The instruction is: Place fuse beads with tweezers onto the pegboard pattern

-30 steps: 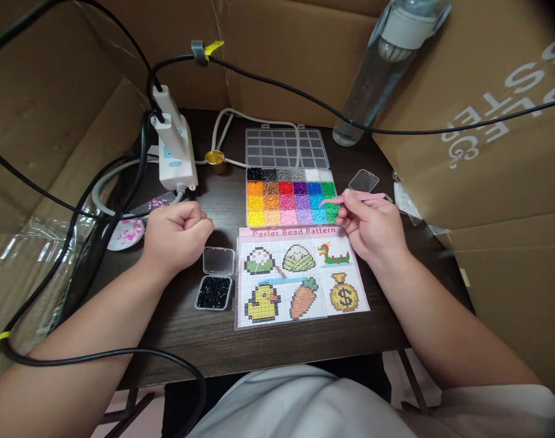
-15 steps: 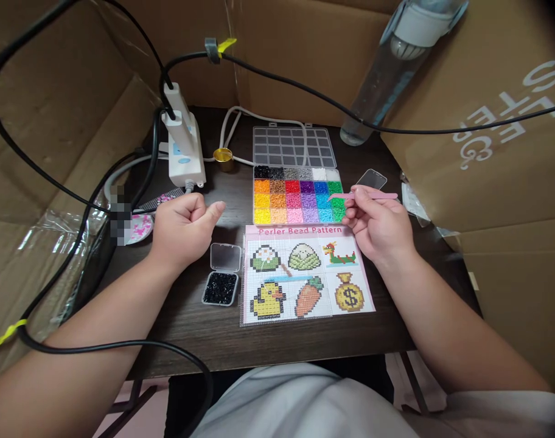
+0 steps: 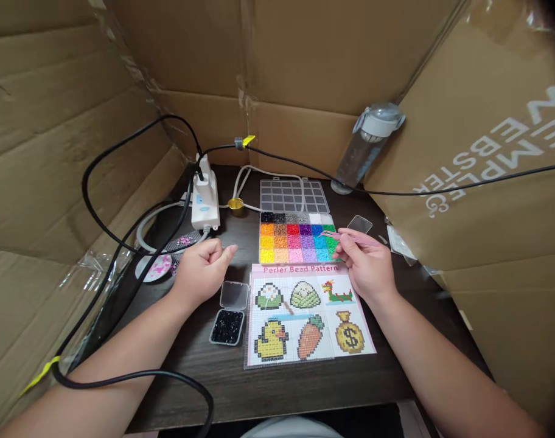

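Note:
Pink tweezers (image 3: 357, 238) are held in my right hand (image 3: 366, 261), their tips over the blue beads of the open bead box (image 3: 296, 240). My left hand (image 3: 204, 271) is closed in a fist, thumb on top; nothing shows in it. It is nearest to a small open case of black beads (image 3: 227, 326). Between my forearms lies the pattern sheet (image 3: 311, 316), under a clear pegboard on its left part, with a duck, a carrot, a money bag and other pictures. Some beads form a light blue line and a short brown line on it.
A white power strip (image 3: 205, 204) with black cables stands at the back left, near a gold cup (image 3: 236, 207). A white dish of pink beads (image 3: 154, 267) lies left. A bottle (image 3: 366, 146) leans at the back right. Cardboard walls (image 3: 305, 67) surround the table.
The view has tilted upward, so the table things sit lower and look smaller. My right hand still holds the tweezers, their tips now nearer the dark blue beads. My left hand stays closed.

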The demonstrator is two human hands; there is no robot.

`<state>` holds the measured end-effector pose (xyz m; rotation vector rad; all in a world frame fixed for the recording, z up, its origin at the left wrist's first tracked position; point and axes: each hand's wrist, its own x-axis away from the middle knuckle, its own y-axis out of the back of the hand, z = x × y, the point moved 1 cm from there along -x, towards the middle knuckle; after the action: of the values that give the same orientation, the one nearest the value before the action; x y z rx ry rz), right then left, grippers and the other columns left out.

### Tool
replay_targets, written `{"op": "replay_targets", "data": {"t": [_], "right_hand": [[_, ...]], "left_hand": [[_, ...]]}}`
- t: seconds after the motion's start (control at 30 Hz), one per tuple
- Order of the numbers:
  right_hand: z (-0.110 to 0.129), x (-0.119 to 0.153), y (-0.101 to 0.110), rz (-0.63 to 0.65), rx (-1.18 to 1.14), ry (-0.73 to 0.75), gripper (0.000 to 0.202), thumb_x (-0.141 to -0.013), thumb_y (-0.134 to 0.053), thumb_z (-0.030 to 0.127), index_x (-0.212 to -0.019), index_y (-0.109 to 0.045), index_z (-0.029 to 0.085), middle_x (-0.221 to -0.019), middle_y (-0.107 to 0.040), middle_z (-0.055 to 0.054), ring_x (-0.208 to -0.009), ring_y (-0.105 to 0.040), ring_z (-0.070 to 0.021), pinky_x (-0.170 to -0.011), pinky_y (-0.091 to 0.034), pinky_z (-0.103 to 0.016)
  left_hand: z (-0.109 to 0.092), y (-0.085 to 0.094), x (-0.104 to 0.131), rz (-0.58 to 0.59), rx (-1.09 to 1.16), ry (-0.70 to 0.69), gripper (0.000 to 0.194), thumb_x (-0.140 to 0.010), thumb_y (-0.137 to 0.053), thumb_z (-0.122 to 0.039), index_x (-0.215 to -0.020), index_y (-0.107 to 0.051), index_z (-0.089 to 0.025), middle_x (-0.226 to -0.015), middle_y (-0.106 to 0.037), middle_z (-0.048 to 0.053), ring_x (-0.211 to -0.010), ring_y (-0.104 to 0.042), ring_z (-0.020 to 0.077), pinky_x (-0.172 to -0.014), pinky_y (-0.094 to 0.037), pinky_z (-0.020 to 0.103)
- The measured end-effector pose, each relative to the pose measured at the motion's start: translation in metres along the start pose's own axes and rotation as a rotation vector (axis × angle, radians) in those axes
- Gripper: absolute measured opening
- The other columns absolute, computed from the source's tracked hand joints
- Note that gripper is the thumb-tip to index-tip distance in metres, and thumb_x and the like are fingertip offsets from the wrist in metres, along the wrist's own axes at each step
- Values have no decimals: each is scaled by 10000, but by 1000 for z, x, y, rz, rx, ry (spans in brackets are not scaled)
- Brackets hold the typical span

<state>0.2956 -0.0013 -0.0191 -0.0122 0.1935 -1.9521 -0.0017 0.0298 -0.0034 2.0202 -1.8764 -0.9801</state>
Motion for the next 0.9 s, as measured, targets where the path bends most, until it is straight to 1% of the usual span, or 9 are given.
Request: {"op": "replay_targets", "data": {"t": [0.1,0.2,0.3,0.4,0.47,0.53,0.7,0.8,0.9], "right_hand": [[9,3,-5,32,139,106,204,-799,-754,353,-933,-769,200,-850,-747,-41,-660,-678,-142,-631,-591,-307],[31,3,-14,73,259,262,120,-818,-737,309,-880,-773,213,-891,-766,-49,-761,-711,-172,-718,-607,-336],[55,-3,-19,5,251,421,90,-827,-733,283,-891,-758,226,-904,-769,-54,-848,-735,-214,-799,-612,-395],[67,-11,-15,-148,251,545,87,-836,-728,276,-915,-740,241,-904,-755,-46,-883,-737,-229,-823,-602,-409],[64,-15,-8,-224,277,576,58,-846,-716,271,-892,-736,243,-897,-747,-42,-881,-732,-228,-822,-593,-402],[56,-17,-1,-241,319,552,56,-859,-700,277,-879,-736,239,-894,-743,-45,-882,-727,-231,-811,-587,-401],[36,-15,4,-154,363,485,78,-870,-679,294,-869,-739,244,-918,-736,-52,-924,-707,-237,-833,-573,-417],[31,-13,1,-71,398,499,75,-872,-673,270,-857,-745,258,-891,-738,-39,-885,-698,-219,-861,-559,-418],[26,-12,-3,1,429,525,91,-877,-659,254,-846,-744,265,-883,-746,-30,-864,-691,-206,-882,-552,-415]], "left_hand": [[0,0,0,3,10,-5,463,-783,-594,-295,-520,-221,-214,-475,-264,-60,-467,-269,100,-471,-262,255],[0,0,1,8,24,-17,468,-783,-593,-288,-516,-216,-214,-477,-253,-60,-468,-265,100,-473,-262,260],[0,-1,1,5,26,-33,480,-781,-605,-287,-515,-214,-211,-480,-244,-58,-464,-254,102,-473,-246,273],[2,-2,1,5,7,-21,492,-784,-622,-284,-515,-216,-208,-476,-248,-55,-462,-253,106,-477,-248,287],[5,-3,1,15,8,6,502,-796,-630,-301,-523,-218,-207,-473,-267,-52,-460,-275,107,-473,-254,293],[9,-4,2,26,19,27,512,-807,-637,-321,-533,-219,-207,-464,-288,-51,-452,-302,102,-463,-257,294],[13,-5,4,29,-8,27,532,-799,-668,-313,-538,-218,-199,-459,-294,-58,-446,-315,74,-449,-253,277],[14,-4,5,21,-31,23,545,-773,-700,-307,-535,-223,-191,-459,-289,-65,-448,-342,62,-457,-266,270],[13,-4,6,16,-70,70,536,-800,-672,-320,-546,-219,-189,-487,-272,-62,-472,-377,55,-483,-277,265]]}}
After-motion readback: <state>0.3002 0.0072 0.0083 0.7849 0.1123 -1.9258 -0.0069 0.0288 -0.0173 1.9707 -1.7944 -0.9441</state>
